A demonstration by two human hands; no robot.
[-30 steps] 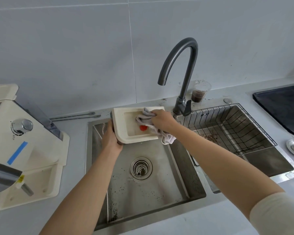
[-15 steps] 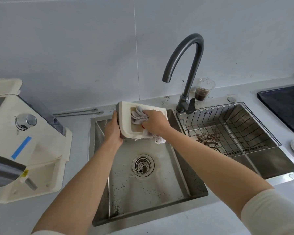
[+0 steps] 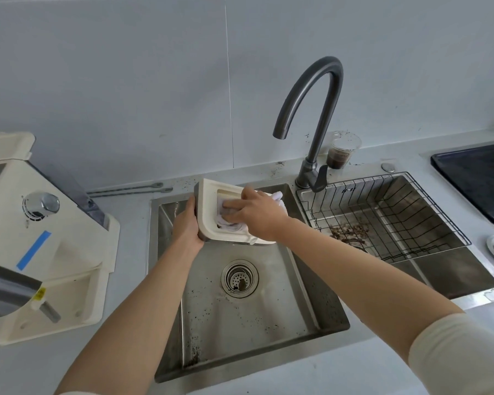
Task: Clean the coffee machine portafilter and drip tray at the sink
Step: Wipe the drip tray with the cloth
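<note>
Your left hand (image 3: 187,228) grips the drip tray (image 3: 208,215) by its left edge, tilted over the left sink (image 3: 240,309) at frame centre, while your right hand (image 3: 254,213) presses the cloth (image 3: 231,226) inside.

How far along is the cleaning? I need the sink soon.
Done: nothing looks finished yet. In hand: the left hand holds the drip tray tilted over the left basin while the right hand presses a cloth inside it. Left: no portafilter is in view, and coffee grounds lie in the right basin, with specks in the left.
</note>
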